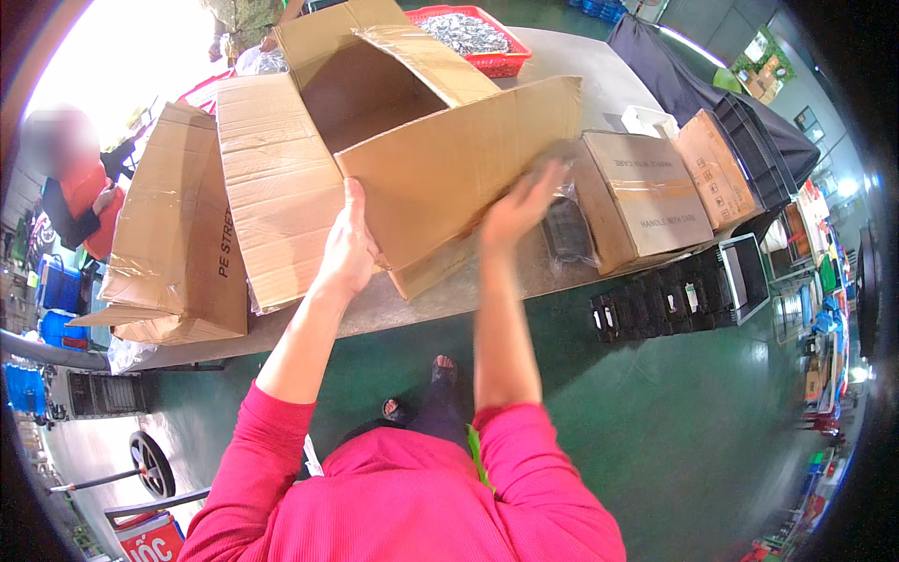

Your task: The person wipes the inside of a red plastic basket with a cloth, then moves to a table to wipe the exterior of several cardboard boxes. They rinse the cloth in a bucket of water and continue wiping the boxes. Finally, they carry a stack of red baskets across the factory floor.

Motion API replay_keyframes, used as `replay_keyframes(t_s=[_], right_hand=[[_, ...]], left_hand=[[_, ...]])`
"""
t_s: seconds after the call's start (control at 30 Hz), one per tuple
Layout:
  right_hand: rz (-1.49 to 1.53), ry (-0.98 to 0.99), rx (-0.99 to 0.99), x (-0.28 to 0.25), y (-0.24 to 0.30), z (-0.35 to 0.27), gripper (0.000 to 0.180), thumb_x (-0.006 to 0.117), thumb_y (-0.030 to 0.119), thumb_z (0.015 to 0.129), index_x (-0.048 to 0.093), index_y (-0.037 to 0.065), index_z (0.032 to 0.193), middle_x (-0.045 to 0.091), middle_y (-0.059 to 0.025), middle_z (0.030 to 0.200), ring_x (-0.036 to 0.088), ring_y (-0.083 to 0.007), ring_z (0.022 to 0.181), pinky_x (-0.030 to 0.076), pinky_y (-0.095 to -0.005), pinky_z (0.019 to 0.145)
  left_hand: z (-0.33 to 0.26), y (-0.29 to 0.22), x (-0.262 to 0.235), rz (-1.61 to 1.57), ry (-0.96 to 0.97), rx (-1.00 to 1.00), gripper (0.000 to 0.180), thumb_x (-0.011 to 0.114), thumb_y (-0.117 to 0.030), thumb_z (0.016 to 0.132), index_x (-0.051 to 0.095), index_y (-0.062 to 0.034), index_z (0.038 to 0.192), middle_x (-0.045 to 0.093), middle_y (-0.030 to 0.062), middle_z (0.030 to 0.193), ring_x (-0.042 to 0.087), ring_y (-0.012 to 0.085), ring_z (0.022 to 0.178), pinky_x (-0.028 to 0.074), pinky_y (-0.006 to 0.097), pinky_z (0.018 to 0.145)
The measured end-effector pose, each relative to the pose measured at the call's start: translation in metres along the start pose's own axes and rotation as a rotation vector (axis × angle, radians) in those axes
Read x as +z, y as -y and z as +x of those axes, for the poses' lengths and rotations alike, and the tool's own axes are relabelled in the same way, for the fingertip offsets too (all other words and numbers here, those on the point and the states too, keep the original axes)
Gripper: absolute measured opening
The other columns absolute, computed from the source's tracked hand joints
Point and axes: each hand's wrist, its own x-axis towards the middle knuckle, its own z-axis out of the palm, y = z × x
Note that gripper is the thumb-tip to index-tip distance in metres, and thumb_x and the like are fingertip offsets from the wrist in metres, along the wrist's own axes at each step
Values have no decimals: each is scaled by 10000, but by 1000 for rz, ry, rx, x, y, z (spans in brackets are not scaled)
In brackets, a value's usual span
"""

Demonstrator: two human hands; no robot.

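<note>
At the far left of the grey desk (449, 298) a crumpled, flattened brown cardboard box (173, 234) leans on its side, and just beside it stands the large open brown cardboard carton (412, 140), tipped so its mouth faces up and away, flaps splayed. The left hand (348, 245) presses against the carton's near wall where the left flap meets it, fingers together and thumb up along the edge, gripping or bracing the board; the arm reaches straight up from a pink sleeve. The step in hand looks like steadying and turning this carton on the desk, and the next move would call for a firm hold on both sides so the loose flaps do not fold in. The right hand (521, 208) is blurred with motion, fingers spread wide and holding nothing, at the lower right edge of the big front flap, just beside a dark plastic-wrapped packet (567, 229). Further right sit a sealed smaller brown cardboard box (646, 192) and another beyond it, with a red plastic basket of grey metal parts (473, 36) behind the carton.
</note>
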Motion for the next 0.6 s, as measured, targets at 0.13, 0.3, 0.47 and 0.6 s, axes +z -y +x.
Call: replay_keyframes(t_s=[0.13, 0.3, 0.47, 0.6], right_hand=[[95, 347, -478, -14, 69, -117, 429, 397, 211, 966, 458, -25, 1319, 346, -245, 1435, 315, -429, 1332, 212, -517, 1109], [97, 173, -67, -5, 54, -26, 463, 374, 212, 983, 367, -31, 1378, 333, -212, 1453, 257, -353, 1374, 158, -439, 1141], [42, -3, -301, -55, 55, 49, 438, 420, 214, 982, 402, -50, 1332, 398, -243, 1388, 377, -366, 1298, 307, -440, 1068], [-62, -4, -501, -76, 88, 4, 396, 421, 172, 976, 417, -40, 1311, 430, -258, 1334, 392, -389, 1272, 327, -462, 1043]], left_hand=[[-5, -16, 0, -101, 29, -38, 799, 259, -680, 915, 566, 7, 1185, 610, 116, 1018, 538, 139, 811, 439, 292, 710], [-45, -66, -7, 485, -72, -111, 732, 330, -588, 949, 487, 50, 1272, 582, 194, 1196, 537, 246, 1093, 410, 323, 929], [-122, -105, -68, 912, -257, 1067, 348, 439, -153, 952, 470, 13, 1258, 493, 221, 1306, 435, 340, 1273, 326, 407, 1061], [-127, -71, -133, 227, -544, 974, 275, 379, -81, 968, 468, -13, 1219, 532, 172, 1240, 496, 258, 1199, 413, 401, 1005]])
